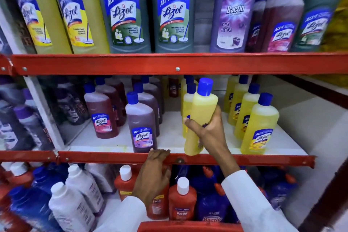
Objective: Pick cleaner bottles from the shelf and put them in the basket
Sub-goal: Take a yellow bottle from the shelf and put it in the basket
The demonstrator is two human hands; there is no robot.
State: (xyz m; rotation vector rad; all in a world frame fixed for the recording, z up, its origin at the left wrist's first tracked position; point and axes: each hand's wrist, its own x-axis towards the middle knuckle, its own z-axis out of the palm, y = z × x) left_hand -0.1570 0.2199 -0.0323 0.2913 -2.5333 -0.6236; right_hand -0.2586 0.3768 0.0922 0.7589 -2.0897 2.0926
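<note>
Right hand (pixel 208 130) wraps a yellow bottle (pixel 200 118) around its lower middle, fingers curled tight across the label, thumb on the left side. Bottle has a blue cap (pixel 205 86), tilts slightly right at the top, and its base sits at the front edge of the middle shelf (pixel 169 137), just over the red rail (pixel 226 159). Cannot tell if the base touches the shelf or is lifted.

Left hand (pixel 153 173) rests on the same red rail, fingertips (pixel 160 152) hooked over its top edge, holding nothing else. Both arms wear white sleeves (pixel 250 198).

On the middle shelf: more yellow bottles (pixel 259 126) in a row to the right of the held one, another just behind it. Purple bottle (pixel 142 124) stands left of it near the front, pink bottle (pixel 101 117) further left, more of both behind.

Top shelf carries big bottles: two yellow-green (pixel 75 11), two grey-green (pixel 128 13), one purple Bactin (pixel 233 11), smaller ones at far right.

Bottom shelf holds orange bottles (pixel 181 199) with white caps, white bottles (pixel 71 207) and blue ones (pixel 33 211).

Red basket (pixel 188 226) rim shows at the bottom edge, below the hands, well apart from the held bottle.
</note>
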